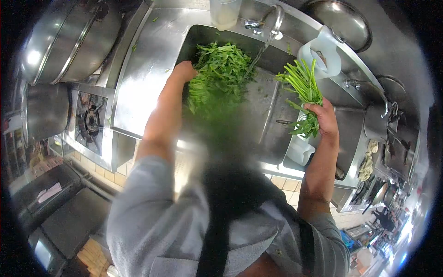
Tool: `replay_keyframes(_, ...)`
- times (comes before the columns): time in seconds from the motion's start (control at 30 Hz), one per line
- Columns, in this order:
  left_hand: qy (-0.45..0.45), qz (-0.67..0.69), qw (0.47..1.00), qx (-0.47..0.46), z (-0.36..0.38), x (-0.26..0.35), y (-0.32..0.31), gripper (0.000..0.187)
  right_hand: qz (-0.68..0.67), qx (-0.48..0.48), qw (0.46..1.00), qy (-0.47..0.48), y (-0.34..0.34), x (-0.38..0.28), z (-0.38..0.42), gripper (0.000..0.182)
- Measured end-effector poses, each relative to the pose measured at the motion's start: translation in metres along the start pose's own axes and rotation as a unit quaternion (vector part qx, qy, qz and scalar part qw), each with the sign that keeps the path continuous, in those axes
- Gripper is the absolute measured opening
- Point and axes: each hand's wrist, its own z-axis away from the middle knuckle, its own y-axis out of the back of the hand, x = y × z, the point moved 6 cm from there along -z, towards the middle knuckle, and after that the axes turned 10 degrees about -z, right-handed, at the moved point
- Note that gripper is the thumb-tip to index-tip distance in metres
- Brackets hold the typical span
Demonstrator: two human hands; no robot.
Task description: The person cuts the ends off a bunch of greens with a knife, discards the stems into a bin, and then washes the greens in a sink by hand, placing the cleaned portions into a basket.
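Note:
A large heap of leafy greens (221, 69) lies in the left basin of the steel sink (265, 111). At the heap's left edge, my left hand (186, 71) is closed on some of the leaves; its fingertips are partly hidden. My right hand (326, 116) grips a bunch of green-stemmed vegetables (302, 83) over the divider and right basin. The stems fan upward from the fist, and leaves hang below it. Water from the left faucet (278, 21) streams down beside the heap.
A translucent container (225, 14) stands behind the left basin. Near the right faucet (353, 84) is a white plastic pitcher (330, 53). A gas burner (91, 117) sits to the left, with large metal pots (60, 46) above it. A cloth (368, 161) hangs at the right.

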Motion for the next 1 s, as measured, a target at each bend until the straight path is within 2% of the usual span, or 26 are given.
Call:
replay_keyframes(0.03,0.065,0.045,0.996,0.043,0.004,-0.007,-0.004,0.046,-0.004,-0.002,1.0,0.01,-0.006,0.0,-0.001,0.027)
replay_keyframes(0.07,0.068,0.046,0.996,0.04,0.013,-0.002,-0.003,0.046,-0.004,-0.006,1.0,0.008,-0.008,0.002,-0.003,0.027)
replay_keyframes(0.13,0.133,0.129,0.978,0.093,0.03,0.01,0.012,0.05,0.006,-0.022,1.0,0.007,-0.013,0.003,-0.006,0.028)
replay_keyframes(0.17,0.099,0.127,0.986,0.036,0.032,0.023,0.016,0.053,0.008,-0.024,1.0,0.007,-0.017,0.004,-0.008,0.028)
replay_keyframes(0.3,0.096,0.207,0.973,0.002,0.001,0.064,-0.01,0.051,-0.002,-0.032,0.999,0.009,-0.031,0.009,-0.017,0.033)
replay_keyframes(0.37,0.176,0.279,0.943,0.053,0.019,0.073,0.004,0.048,-0.008,-0.038,0.999,-0.011,-0.037,0.01,-0.02,0.035)
replay_keyframes(0.4,0.172,0.281,0.943,0.052,0.019,0.081,0.01,0.048,-0.006,-0.034,0.999,-0.011,-0.041,0.01,-0.02,0.035)
replay_keyframes(0.47,0.164,0.195,0.958,0.131,0.021,0.093,0.032,0.041,-0.021,-0.035,0.999,0.003,-0.047,0.009,-0.022,0.034)
replay_keyframes(0.5,0.124,0.168,0.949,0.236,0.029,0.107,0.049,0.046,-0.019,-0.032,0.999,-0.001,-0.046,0.012,-0.026,0.035)
replay_keyframes(0.53,0.121,0.167,0.95,0.237,0.027,0.117,0.054,0.046,-0.021,-0.029,0.999,0.0,-0.049,0.011,-0.028,0.035)
replay_keyframes(0.57,0.048,0.347,0.905,0.241,0.024,0.129,0.059,0.051,-0.046,-0.019,0.999,-0.007,-0.057,0.009,-0.029,0.036)
replay_keyframes(0.6,-0.024,0.514,0.824,0.236,0.023,0.141,0.065,0.057,-0.071,-0.012,0.997,-0.014,-0.065,0.006,-0.031,0.037)
replay_keyframes(0.63,-0.025,0.512,0.825,0.239,0.028,0.15,0.076,0.057,-0.086,-0.014,0.996,-0.013,-0.075,0.002,-0.033,0.038)
replay_keyframes(0.67,-0.024,0.695,0.706,0.131,0.033,0.162,0.08,0.063,-0.087,-0.015,0.996,-0.009,-0.084,0.002,-0.038,0.038)
replay_keyframes(0.7,-0.022,0.837,0.546,0.015,0.043,0.177,0.086,0.07,-0.106,-0.031,0.994,-0.008,-0.094,0.005,-0.043,0.037)
replay_keyframes(0.73,-0.023,0.836,0.548,0.018,0.055,0.179,0.101,0.07,-0.124,-0.047,0.991,-0.008,-0.1,0.008,-0.05,0.037)
replay_keyframes(0.8,-0.147,0.939,0.307,-0.046,0.075,0.191,0.134,0.072,-0.108,-0.062,0.992,-0.029,-0.104,0.02,-0.063,0.036)
replay_keyframes(0.83,-0.146,0.933,0.322,-0.065,0.076,0.186,0.135,0.059,-0.062,-0.074,0.995,-0.021,-0.112,0.02,-0.065,0.035)
replay_keyframes(0.87,-0.145,0.933,0.322,-0.064,0.078,0.187,0.138,0.059,-0.016,-0.086,0.996,-0.013,-0.119,0.02,-0.065,0.035)
replay_keyframes(0.93,-0.123,0.922,0.366,0.04,0.082,0.178,0.146,0.051,-0.013,-0.089,0.996,-0.027,-0.12,0.022,-0.063,0.035)
replay_keyframes(0.97,-0.2,0.914,0.354,-0.005,0.079,0.176,0.15,0.115,-0.012,-0.091,0.995,-0.042,-0.119,0.026,-0.066,0.037)
replay_keyframes(1.0,-0.201,0.912,0.356,-0.005,0.078,0.175,0.151,0.115,-0.011,-0.092,0.994,-0.056,-0.117,0.029,-0.069,0.038)
